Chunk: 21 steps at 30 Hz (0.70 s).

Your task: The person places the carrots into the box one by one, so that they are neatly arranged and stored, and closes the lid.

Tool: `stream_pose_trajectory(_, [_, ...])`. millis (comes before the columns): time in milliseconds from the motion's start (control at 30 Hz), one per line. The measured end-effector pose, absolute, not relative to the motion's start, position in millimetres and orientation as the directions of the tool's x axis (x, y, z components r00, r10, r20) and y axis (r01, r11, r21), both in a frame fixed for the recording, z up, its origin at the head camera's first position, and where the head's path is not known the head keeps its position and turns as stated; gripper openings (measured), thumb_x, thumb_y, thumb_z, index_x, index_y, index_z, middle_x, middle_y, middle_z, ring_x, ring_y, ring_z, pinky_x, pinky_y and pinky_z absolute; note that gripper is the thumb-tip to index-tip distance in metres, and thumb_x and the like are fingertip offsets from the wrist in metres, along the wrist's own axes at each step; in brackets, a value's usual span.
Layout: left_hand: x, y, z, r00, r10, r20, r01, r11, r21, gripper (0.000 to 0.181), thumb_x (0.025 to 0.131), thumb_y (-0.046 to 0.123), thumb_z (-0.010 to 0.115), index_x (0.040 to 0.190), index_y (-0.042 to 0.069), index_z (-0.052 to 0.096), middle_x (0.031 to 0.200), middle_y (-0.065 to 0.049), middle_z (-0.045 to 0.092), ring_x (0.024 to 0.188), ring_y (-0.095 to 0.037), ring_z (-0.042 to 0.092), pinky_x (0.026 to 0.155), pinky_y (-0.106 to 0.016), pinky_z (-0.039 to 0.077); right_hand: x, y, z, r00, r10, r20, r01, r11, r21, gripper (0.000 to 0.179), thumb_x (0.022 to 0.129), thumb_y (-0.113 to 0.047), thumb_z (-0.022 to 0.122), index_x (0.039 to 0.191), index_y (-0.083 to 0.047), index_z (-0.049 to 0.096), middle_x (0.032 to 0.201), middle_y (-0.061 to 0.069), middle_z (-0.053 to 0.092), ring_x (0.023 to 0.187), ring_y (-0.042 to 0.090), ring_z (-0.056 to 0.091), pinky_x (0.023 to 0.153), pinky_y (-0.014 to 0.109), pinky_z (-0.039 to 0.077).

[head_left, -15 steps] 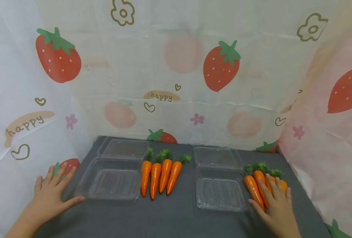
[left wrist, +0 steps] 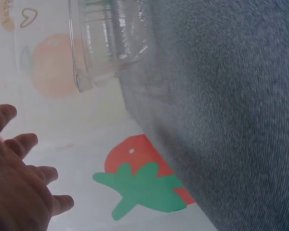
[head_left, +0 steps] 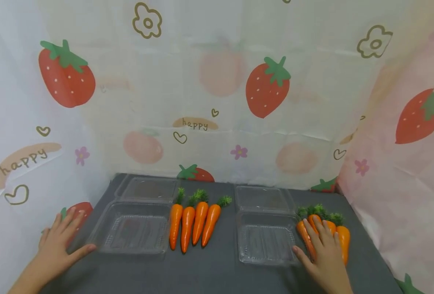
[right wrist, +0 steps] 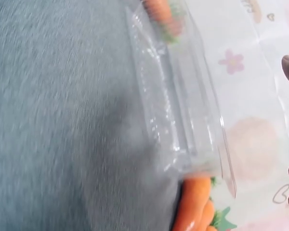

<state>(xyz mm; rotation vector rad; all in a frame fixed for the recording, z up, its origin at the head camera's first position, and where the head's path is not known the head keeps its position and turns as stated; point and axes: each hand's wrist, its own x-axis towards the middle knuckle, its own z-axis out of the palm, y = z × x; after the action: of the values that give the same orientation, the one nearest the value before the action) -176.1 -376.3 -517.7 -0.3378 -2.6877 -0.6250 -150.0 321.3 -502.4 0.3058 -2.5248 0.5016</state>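
Note:
My right hand (head_left: pixel 325 257) is spread over a group of orange carrots (head_left: pixel 344 245) with green tops, covering part of them in the head view. In the right wrist view, its fingertips show at the right edge, apart from the carrots (right wrist: pixel 195 199), and hold nothing. Beside this group stands a clear plastic box (head_left: pixel 266 243), its lid folded back. My left hand (head_left: pixel 55 255) hovers with spread fingers, left of another clear plastic box (head_left: pixel 136 232) with its lid open. Several more carrots (head_left: pixel 199 222) lie side by side between the two boxes.
A dark grey cloth (head_left: pixel 198 273) covers the table. White fabric (head_left: pixel 209 102) printed with strawberries hangs behind it, with similar sheets at the left and right sides.
My right hand has shifted left over its carrots, uncovering more of the rightmost one. My left hand stays spread in nearly the same place. The head view has tilted slightly up.

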Motion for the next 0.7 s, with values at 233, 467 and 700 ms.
stream_pose_trajectory(233, [-175.8,-376.9,-522.9,-0.911,0.118,0.394,0.313,0.821,0.478,0.100,0.088,0.035,0.079,0.165,0.014,0.019,0.167,-0.029,0.015,0.151,-0.059,0.000,0.110,-0.084,-0.005,-154.1,302.9,-498.6,-0.816,-0.097,0.569,-0.344,0.874,-0.344,0.083,0.083,-0.031,0.085,0.155,-0.014,0.047,0.157,0.025,0.041,0.141,0.059,0.033,0.110,0.083,0.017])
stream_pose_trajectory(467, [-176.0,-376.1,-522.4,-0.901,0.131,0.413,0.361,0.754,0.549,0.089,0.089,0.024,0.079,0.163,0.014,0.031,0.164,-0.032,0.023,0.149,-0.062,0.004,0.112,-0.082,-0.003,-161.0,286.2,-498.8,-0.836,-0.086,0.541,-0.343,0.852,-0.396,0.085,0.085,-0.030,0.085,0.157,-0.015,0.043,0.158,0.024,0.040,0.141,0.053,0.036,0.109,0.078,0.027])
stream_pose_trajectory(700, [-174.4,-374.1,-524.5,-0.923,0.122,0.366,0.338,0.712,0.615,0.084,0.093,0.021,0.075,0.164,0.024,0.030,0.171,-0.006,0.018,0.159,-0.026,0.002,0.112,-0.083,0.005,-165.6,260.3,-489.7,-0.875,-0.060,0.481,-0.313,0.827,-0.467,0.082,0.090,-0.033,0.080,0.159,-0.013,0.039,0.160,0.021,0.039,0.140,0.050,0.040,0.102,0.075,0.039])
